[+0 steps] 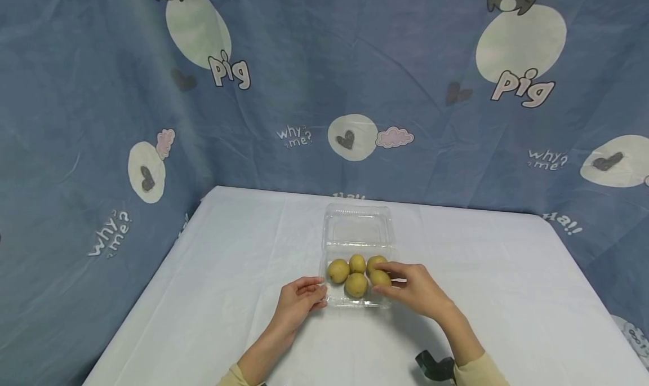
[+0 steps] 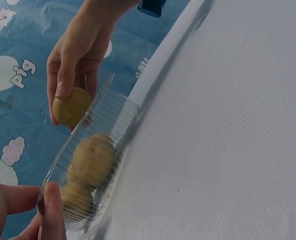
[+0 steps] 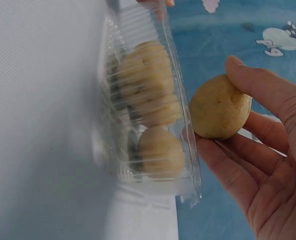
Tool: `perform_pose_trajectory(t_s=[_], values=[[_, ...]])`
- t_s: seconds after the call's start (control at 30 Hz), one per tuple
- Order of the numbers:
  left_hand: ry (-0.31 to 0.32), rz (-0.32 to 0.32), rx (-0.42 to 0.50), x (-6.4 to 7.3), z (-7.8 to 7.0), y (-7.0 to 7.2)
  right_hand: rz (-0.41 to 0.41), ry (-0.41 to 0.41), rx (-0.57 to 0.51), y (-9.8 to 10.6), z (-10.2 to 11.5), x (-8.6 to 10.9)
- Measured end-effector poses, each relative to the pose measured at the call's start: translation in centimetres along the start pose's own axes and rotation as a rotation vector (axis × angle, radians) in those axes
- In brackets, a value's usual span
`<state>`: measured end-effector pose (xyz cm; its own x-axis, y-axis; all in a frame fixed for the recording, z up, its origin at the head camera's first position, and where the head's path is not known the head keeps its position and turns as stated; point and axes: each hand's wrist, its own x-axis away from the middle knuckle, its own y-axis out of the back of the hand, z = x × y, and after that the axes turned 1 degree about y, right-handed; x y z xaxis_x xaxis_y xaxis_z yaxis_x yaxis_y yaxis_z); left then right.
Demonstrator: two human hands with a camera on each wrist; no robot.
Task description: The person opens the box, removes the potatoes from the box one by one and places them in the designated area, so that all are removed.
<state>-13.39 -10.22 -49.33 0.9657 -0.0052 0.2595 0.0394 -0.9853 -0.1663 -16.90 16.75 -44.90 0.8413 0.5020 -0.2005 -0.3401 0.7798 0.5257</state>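
A clear plastic clamshell box (image 1: 355, 303) stands on the table with its lid (image 1: 357, 228) folded back toward the far side. Several round yellow-brown fruits (image 1: 356, 285) sit in its base. My right hand (image 1: 418, 290) pinches one such fruit (image 3: 218, 107) between thumb and fingers, at the right side of the box. In the left wrist view this fruit is above the rim, over the other fruits. At the box's left side, my left hand (image 1: 301, 302) pinches the rim between thumb and finger, as the left wrist view shows.
A white cloth (image 1: 243, 262) covers the table. Behind it hangs a blue printed curtain (image 1: 284, 93), which also runs along the left and right sides. A dark device (image 1: 435, 368) is by the right wrist, near the sleeve.
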Motion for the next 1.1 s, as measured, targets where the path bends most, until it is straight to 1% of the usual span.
perform_pose_trajectory(t_s=[0.47, 0.73, 0.93, 1.1], values=[[0.011, 0.008, 0.004, 0.1, -0.1, 0.1, -0.045, -0.02, 0.03, 0.9, -0.1, 0.7], [0.012, 0.019, 0.019, 0.0, 0.0, 0.1, -0.063, -0.025, 0.021, 1.3, -0.4, 1.1], [0.011, 0.021, 0.012, 0.0, -0.1, 0.1, -0.059, -0.032, 0.02, 1.3, -0.7, 1.4], [0.01, 0.024, 0.011, 0.0, -0.1, 0.1, -0.082, -0.034, 0.024, 1.6, -0.6, 1.6]])
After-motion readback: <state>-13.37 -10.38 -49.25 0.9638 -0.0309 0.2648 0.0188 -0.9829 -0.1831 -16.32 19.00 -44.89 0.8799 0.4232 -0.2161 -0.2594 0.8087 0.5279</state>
